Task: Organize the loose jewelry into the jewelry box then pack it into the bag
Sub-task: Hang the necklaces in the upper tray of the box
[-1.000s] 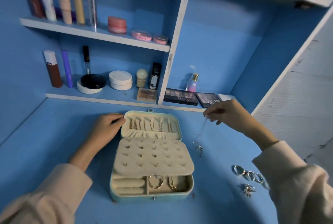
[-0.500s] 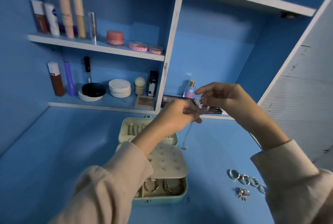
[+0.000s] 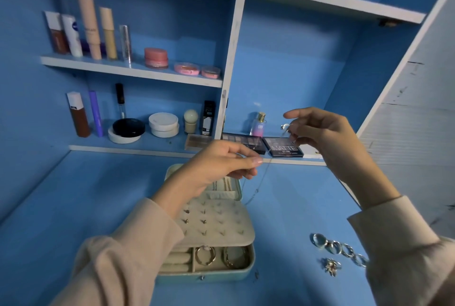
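Blue desktop (image 3: 73,219), jewelry box (image 3: 221,277) (shelves (image 3: 133,73) perhaps wooden)

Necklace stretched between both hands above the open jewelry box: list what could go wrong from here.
1. The thin necklace is only pinched by the left hand and right hand. Its slack end dangles and might tangle or catch on the stud earrings in the jewelry box below.
2. The right sleeve hangs close to the loose rings on the table. Lowering that arm could sweep them away.

Head view, close, angled down at desk (image 3: 73,207).
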Available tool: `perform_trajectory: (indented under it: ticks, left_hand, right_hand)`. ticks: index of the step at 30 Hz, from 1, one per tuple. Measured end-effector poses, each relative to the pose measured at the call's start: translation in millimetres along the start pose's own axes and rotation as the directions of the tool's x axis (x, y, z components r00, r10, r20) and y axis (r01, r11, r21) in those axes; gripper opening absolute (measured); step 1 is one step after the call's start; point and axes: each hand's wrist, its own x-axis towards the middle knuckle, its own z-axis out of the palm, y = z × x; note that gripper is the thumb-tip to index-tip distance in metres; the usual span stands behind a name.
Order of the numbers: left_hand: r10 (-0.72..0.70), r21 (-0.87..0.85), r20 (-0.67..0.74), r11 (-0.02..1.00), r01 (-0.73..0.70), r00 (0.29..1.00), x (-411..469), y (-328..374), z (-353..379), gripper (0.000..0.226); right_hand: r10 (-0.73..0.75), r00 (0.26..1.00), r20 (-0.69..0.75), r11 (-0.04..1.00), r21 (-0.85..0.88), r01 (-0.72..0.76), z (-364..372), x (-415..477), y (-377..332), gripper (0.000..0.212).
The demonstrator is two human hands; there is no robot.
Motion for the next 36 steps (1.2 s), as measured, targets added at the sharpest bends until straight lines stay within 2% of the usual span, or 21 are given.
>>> perform_trajectory:
  ticks: [4, 10, 15, 18, 22, 25, 30, 36]
  left_hand:
    - [-0.027, -0.021, 0.056, 0.999, 0.029, 0.998, -6.6, 4.1, -3.7, 0.012]
    - [-0.064, 0.1, -0.05, 0.993, 0.069, 0.997, -13.7, -0.8, -32.7, 0.014]
    - [-0.083, 0.055, -0.134, 0.994, 0.091, 0.988, -19.6, -9.6, -57.0, 0.013]
    - [-0.092, -0.021, -0.163, 0.996, 0.09, 0.982, -22.5, -16.0, -64.7, 0.012]
    - [-0.107, -0.26, -0.159, 0.963, 0.063, 0.981, -26.5, -21.9, -71.6, 0.015]
    - [-0.107, -0.37, -0.216, 0.929, 0.02, 0.971, -27.5, -23.2, -78.1, 0.019]
    - [-0.036, -0.069, -0.388, 0.998, 0.01, 0.921, -18.6, -13.8, -89.0, 0.008]
    - [0.001, 0.102, -0.367, 0.994, 0.04, 0.93, -3.0, -1.8, -86.4, 0.007]
  right_hand:
    - [0.01, 0.996, -0.083, 1.0, 0.023, -0.008, -1.0, 3.4, 3.7, 0.023]
    - [0.049, 0.978, -0.202, 0.997, 0.061, -0.038, -4.7, 6.3, 15.8, 0.025]
    - [0.099, 0.961, -0.259, 0.994, 0.077, -0.082, -5.5, 8.2, 32.0, 0.027]
    - [0.126, 0.952, -0.278, 0.991, 0.079, -0.108, -0.8, 9.7, 42.0, 0.028]
    - [0.18, 0.94, -0.289, 0.983, 0.087, -0.161, 7.3, 12.7, 56.5, 0.026]
    - [0.197, 0.945, -0.26, 0.979, 0.0, -0.204, 20.3, 13.4, 68.4, 0.022]
    - [0.154, 0.976, -0.153, 0.971, -0.158, -0.178, 60.9, 16.2, 78.2, 0.025]
    - [0.217, 0.969, 0.115, 0.95, -0.252, -0.183, 110.5, 15.9, 78.8, 0.03]
